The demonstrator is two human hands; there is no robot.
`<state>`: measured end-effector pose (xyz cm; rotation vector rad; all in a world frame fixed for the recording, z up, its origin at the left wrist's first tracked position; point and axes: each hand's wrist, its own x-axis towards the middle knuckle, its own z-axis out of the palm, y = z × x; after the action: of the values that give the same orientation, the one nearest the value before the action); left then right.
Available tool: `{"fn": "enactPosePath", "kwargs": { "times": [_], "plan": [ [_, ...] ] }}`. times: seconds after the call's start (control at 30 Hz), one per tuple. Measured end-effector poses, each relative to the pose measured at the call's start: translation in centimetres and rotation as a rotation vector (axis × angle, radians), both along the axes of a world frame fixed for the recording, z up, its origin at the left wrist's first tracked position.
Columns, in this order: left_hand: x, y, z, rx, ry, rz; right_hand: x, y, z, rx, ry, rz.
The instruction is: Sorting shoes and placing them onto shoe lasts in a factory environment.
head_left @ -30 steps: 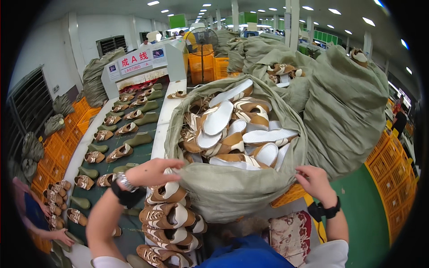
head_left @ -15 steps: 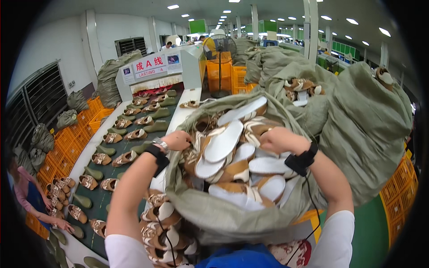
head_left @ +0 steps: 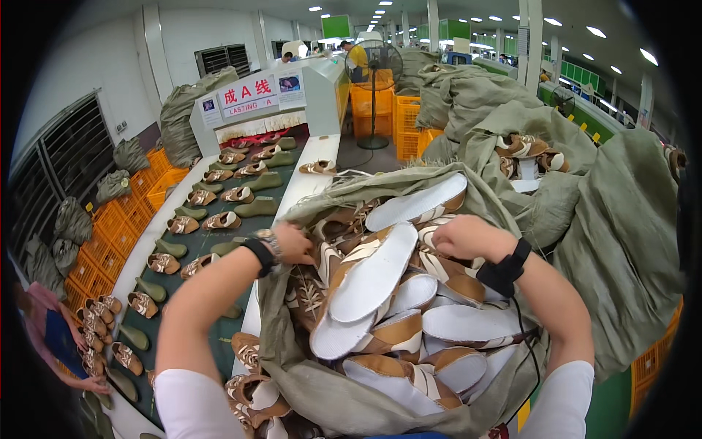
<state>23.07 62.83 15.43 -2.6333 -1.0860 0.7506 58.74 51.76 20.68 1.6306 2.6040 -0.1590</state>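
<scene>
A large grey-green woven sack (head_left: 322,391) stands open in front of me, heaped with brown-and-cream shoe uppers with white undersides. My left hand (head_left: 294,245) reaches over the sack's left side, its fingers bent down beside a laced upper (head_left: 311,296). On the right of the heap, my right hand (head_left: 468,238) has its fingers curled in against a brown-and-cream upper (head_left: 453,282). Both hands are closed, and their fingertips are partly hidden among the uppers. Between them lies an upper with its white underside facing up (head_left: 376,274).
A dark green conveyor (head_left: 208,244) with rows of shoe uppers and green lasts (head_left: 256,207) runs along the left. More uppers (head_left: 256,395) are piled by the sack's near left side. A co-worker's hand (head_left: 95,385) is at far left. Full sacks (head_left: 614,241) crowd the right.
The view has shifted closer to the sack, so the heap looks larger. Both hands stay at the heap, the left still at its left side and the right at its right.
</scene>
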Motion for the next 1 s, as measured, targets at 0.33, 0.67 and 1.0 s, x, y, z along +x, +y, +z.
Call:
{"fn": "enactPosePath", "kwargs": {
  "times": [0.33, 0.67, 1.0],
  "plan": [
    [-8.8, 8.7, -1.6, -0.124, -0.839, 0.384, 7.4, 9.5, -4.6, 0.469, -0.024, -0.441],
    [-1.0, 19.2, -8.3, -0.509, -1.212, 0.524, 10.2, 19.7, -7.3, -0.025, 1.007, -0.558],
    [3.9, 16.9, -6.5, -1.406, -0.876, 0.586, 5.2, 18.5, -9.5, -0.798, 1.312, -0.367]
  ]
}}
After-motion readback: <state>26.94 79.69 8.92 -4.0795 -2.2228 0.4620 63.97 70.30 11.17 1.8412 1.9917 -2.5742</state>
